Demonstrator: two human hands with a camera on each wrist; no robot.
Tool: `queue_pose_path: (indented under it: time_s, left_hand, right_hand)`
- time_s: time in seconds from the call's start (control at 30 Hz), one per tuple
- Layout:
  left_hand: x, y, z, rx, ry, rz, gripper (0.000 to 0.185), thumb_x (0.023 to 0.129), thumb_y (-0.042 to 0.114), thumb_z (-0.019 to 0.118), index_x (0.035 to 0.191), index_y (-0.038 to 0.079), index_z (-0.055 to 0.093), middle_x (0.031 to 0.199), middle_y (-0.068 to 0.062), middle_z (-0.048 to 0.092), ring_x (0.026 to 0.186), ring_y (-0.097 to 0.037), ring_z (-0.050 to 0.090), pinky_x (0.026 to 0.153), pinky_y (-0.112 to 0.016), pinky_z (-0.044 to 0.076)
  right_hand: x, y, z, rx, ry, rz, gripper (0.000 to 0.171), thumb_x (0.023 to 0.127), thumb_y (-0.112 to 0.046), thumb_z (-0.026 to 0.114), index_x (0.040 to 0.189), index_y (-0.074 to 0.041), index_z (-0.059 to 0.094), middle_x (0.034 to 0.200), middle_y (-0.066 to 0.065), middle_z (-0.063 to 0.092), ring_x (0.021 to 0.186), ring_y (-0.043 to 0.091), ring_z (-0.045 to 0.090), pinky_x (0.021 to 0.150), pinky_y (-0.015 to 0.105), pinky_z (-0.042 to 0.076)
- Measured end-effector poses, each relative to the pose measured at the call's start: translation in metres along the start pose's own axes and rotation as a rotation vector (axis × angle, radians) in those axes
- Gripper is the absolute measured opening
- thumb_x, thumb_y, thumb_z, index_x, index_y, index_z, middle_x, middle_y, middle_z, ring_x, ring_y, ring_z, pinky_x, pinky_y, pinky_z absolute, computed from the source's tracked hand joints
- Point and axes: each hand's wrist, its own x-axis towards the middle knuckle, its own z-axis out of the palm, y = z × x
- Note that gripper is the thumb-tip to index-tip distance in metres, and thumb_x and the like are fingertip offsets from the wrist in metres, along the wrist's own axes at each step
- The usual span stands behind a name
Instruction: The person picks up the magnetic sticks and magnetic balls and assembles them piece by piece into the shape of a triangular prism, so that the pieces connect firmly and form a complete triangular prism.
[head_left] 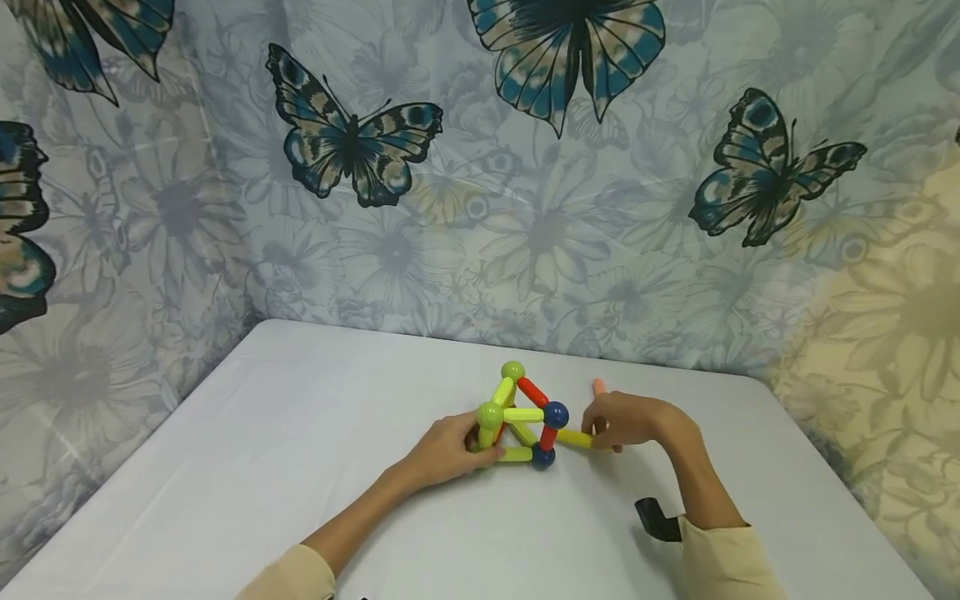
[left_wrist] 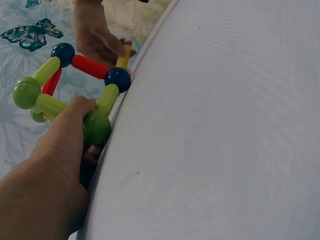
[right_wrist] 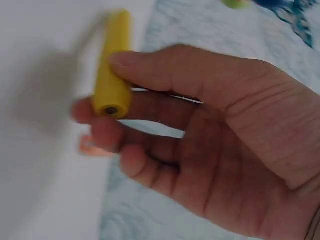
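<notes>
A frame of magnetic rods and balls [head_left: 523,414] stands on the white table, with green and dark blue balls at its corners and lime and red rods between them. My left hand [head_left: 450,450] grips its lower left corner; in the left wrist view the thumb lies along a lime rod beside a green ball [left_wrist: 97,127]. My right hand [head_left: 626,418] pinches a yellow magnetic rod [right_wrist: 114,75] between thumb and fingers, its other fingers loosely curled. In the head view the rod's far end is right at the lower dark blue ball [head_left: 543,455].
An orange-pink rod [head_left: 598,387] lies just behind my right hand. The white table [head_left: 360,383] reaches back to a cloth backdrop [head_left: 480,275] printed with butterflies and flowers. A black strap end [head_left: 658,521] sticks out from the right sleeve.
</notes>
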Motion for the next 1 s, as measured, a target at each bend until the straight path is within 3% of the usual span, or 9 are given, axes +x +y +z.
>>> queue_pose_path:
  time_s: [0.2, 0.37, 0.47, 0.7, 0.87, 1.0]
  left_hand:
    - [0.001, 0.001, -0.001, -0.006, -0.006, 0.004, 0.025, 0.092, 0.040, 0.077, 0.097, 0.020, 0.062, 0.069, 0.011, 0.054, 0.059, 0.002, 0.047, 0.056, -0.018, 0.039]
    - [0.002, 0.000, 0.000, 0.012, -0.011, 0.024, 0.027, 0.092, 0.042, 0.077, 0.097, 0.021, 0.061, 0.071, 0.012, 0.051, 0.062, 0.001, 0.045, 0.057, -0.018, 0.038]
    - [0.000, -0.002, 0.000, 0.019, -0.014, 0.021, 0.027, 0.092, 0.043, 0.077, 0.097, 0.021, 0.061, 0.071, 0.012, 0.051, 0.063, 0.001, 0.045, 0.058, -0.018, 0.037]
    - [-0.001, -0.003, 0.000, 0.005, -0.009, 0.018, 0.028, 0.092, 0.044, 0.077, 0.100, 0.022, 0.062, 0.072, 0.011, 0.051, 0.064, 0.001, 0.046, 0.059, -0.018, 0.039]
    - [0.000, -0.003, -0.001, 0.007, 0.005, 0.022, 0.028, 0.092, 0.045, 0.078, 0.103, 0.024, 0.062, 0.074, 0.012, 0.051, 0.067, 0.000, 0.046, 0.061, -0.018, 0.038]
    - [-0.001, -0.003, -0.002, -0.001, -0.003, 0.016, 0.029, 0.092, 0.045, 0.077, 0.105, 0.023, 0.064, 0.074, 0.013, 0.053, 0.067, 0.001, 0.047, 0.062, -0.018, 0.039]
  right_hand:
    - [-0.047, -0.009, -0.018, 0.171, -0.088, -0.089, 0.013, 0.086, -0.005, 0.076, 0.096, -0.013, 0.079, 0.075, -0.001, 0.070, 0.063, 0.011, 0.061, 0.063, 0.026, 0.052]
    - [-0.056, -0.030, -0.017, 0.253, -0.144, -0.222, 0.008, 0.088, -0.008, 0.075, 0.095, -0.011, 0.075, 0.076, 0.001, 0.072, 0.063, 0.009, 0.063, 0.065, 0.024, 0.056]
    - [-0.048, -0.051, -0.009, 0.223, -0.125, -0.219, 0.006, 0.087, -0.008, 0.075, 0.092, -0.012, 0.073, 0.075, 0.003, 0.074, 0.064, 0.012, 0.069, 0.068, 0.024, 0.057]
    - [-0.030, -0.095, 0.012, 0.170, -0.024, -0.068, 0.014, 0.085, 0.001, 0.071, 0.093, -0.010, 0.067, 0.082, 0.005, 0.072, 0.069, 0.020, 0.074, 0.069, 0.029, 0.057]
    - [-0.026, -0.111, 0.021, 0.014, 0.091, -0.086, 0.014, 0.088, -0.002, 0.071, 0.084, -0.010, 0.061, 0.072, 0.001, 0.063, 0.061, 0.014, 0.063, 0.057, 0.023, 0.045]
    - [-0.024, -0.120, 0.028, -0.086, 0.168, -0.073, 0.018, 0.091, -0.003, 0.073, 0.085, -0.010, 0.058, 0.072, 0.001, 0.055, 0.063, 0.013, 0.051, 0.058, 0.023, 0.042]
